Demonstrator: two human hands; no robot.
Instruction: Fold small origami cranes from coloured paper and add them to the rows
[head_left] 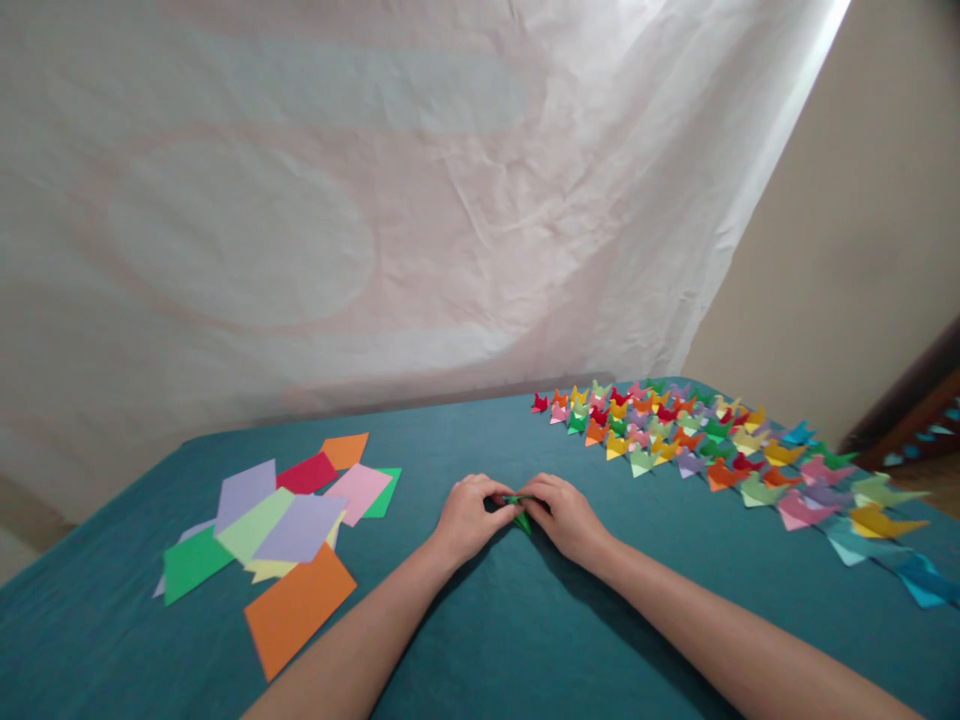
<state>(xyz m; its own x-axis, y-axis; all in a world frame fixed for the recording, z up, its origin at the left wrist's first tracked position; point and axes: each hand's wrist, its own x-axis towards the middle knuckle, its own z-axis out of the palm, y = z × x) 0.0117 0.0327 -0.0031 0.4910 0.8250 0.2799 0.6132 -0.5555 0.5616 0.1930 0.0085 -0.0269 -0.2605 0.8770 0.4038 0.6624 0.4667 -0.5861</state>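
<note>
Between my two hands, just above the middle of the table, is a small folded piece of green paper [523, 521]. My left hand [474, 515] pinches it from the left with thumb and fingers. From the right, my right hand [564, 518] grips it, the fingers curled and pressed together. A pointed green tip shows below the fingertips; the rest of its shape is mostly hidden by my fingers.
Loose coloured paper sheets, among them an orange sheet [301, 610] and a red one [306, 473], lie overlapping at left. Rows of folded paper birds [724, 475] stand at right on the teal tablecloth [480, 640]. A pale hanging cloth [420, 200] rises behind the table.
</note>
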